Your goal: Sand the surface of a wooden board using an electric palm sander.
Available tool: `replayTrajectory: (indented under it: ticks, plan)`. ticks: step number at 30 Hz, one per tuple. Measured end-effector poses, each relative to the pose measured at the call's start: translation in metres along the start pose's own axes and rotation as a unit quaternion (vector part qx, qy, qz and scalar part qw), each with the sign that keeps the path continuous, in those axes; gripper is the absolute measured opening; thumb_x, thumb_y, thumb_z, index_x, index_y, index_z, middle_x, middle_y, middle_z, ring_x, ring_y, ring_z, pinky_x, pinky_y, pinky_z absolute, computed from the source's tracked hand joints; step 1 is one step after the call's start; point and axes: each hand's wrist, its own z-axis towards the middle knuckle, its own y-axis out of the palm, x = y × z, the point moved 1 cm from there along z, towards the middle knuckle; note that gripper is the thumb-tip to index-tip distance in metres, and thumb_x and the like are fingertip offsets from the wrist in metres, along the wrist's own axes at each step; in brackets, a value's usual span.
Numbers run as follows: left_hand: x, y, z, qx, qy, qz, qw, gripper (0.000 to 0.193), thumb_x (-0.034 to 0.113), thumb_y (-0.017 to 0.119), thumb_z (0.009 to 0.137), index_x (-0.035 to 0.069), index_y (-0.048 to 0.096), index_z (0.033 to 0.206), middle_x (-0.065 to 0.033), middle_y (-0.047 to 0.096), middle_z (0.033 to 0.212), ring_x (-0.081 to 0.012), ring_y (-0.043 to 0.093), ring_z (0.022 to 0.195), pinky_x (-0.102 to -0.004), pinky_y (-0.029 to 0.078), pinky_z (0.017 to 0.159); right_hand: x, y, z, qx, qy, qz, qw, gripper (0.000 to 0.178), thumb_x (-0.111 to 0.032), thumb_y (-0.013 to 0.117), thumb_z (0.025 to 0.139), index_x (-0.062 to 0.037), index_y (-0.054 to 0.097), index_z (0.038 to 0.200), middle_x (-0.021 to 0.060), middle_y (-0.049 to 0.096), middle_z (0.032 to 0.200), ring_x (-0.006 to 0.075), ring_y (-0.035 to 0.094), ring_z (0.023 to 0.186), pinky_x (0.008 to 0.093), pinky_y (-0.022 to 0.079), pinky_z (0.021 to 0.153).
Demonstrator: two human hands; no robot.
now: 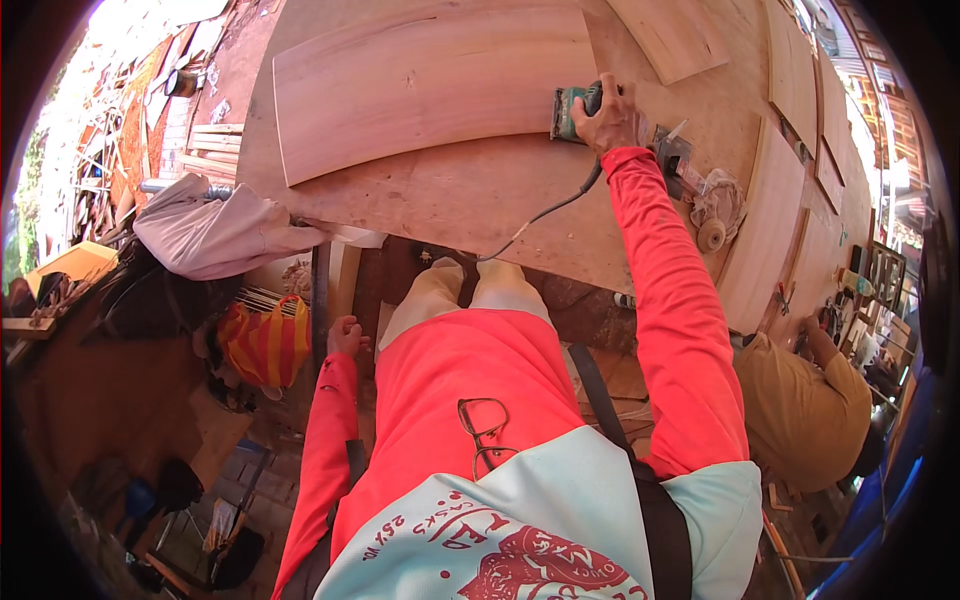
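Note:
My right hand (612,122) is wrapped round a green electric sander (572,112), which rests against the right end of a wide, slightly curved wooden board (430,85). From the sander a dark cord (545,212) drops over the near edge of the workbench (440,205). Down at my left side hangs my left hand (347,338), its fingers loosely bent and apart with nothing in them. It is close to the bench's near left corner, below a pale cloth (215,225).
Right of my wrist lie a dark tool (672,150) and a crumpled clear plastic bag (718,200). Another board (670,40) is at the far right. A person in a mustard top (800,410) bends low at right. A striped red-yellow bag (262,342) hangs at left.

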Motion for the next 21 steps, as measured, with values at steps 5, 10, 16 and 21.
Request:
replayTrajectory:
  ticks: [5, 10, 16, 21]
  plan:
    - [-0.008, 0.005, 0.006, -0.005, -0.007, -0.009, 1.0, 0.031, 0.01, 0.061, 0.094, 0.003, 0.056, 0.123, -0.0147, 0.064, 0.102, -0.0252, 0.072, 0.074, -0.0355, 0.062, 0.058, 0.025, -0.007, 0.011, 0.009, 0.002, -0.01, 1.0, 0.055, -0.039, 0.072, 0.076, -0.0156, 0.054, 0.122, 0.0227, 0.057, 0.112, 0.0458, 0.066, 0.087, 0.0545, 0.055, 0.071]
    - [-0.007, 0.01, 0.006, -0.006, 0.027, -0.015, 1.0, 0.034, 0.01, 0.059, 0.093, 0.002, 0.055, 0.125, -0.0177, 0.063, 0.105, -0.0273, 0.073, 0.077, -0.0368, 0.062, 0.061, 0.028, -0.01, 0.021, 0.003, 0.001, -0.021, 1.0, 0.053, -0.04, 0.071, 0.079, -0.0143, 0.055, 0.122, 0.0211, 0.06, 0.11, 0.0458, 0.066, 0.088, 0.0538, 0.055, 0.075]
    - [-0.005, 0.021, -0.005, 0.005, -0.004, -0.022, 1.0, 0.033, 0.008, 0.062, 0.092, 0.002, 0.056, 0.124, -0.0149, 0.063, 0.104, -0.0264, 0.073, 0.075, -0.035, 0.061, 0.059, -0.008, 0.007, 0.022, -0.005, -0.024, -0.01, 1.0, 0.053, -0.039, 0.072, 0.078, -0.0134, 0.055, 0.121, 0.0219, 0.059, 0.11, 0.0459, 0.066, 0.09, 0.054, 0.054, 0.074]
    - [-0.007, 0.021, -0.01, 0.012, -0.01, -0.06, 0.998, 0.033, 0.009, 0.06, 0.092, 0.003, 0.055, 0.124, -0.0151, 0.062, 0.104, -0.0257, 0.071, 0.073, -0.035, 0.059, 0.057, -0.045, 0.022, 0.018, 0.0, -0.073, 0.038, 0.997, 0.05, -0.036, 0.072, 0.078, -0.0117, 0.054, 0.117, 0.0243, 0.055, 0.109, 0.0463, 0.064, 0.089, 0.0541, 0.054, 0.072]
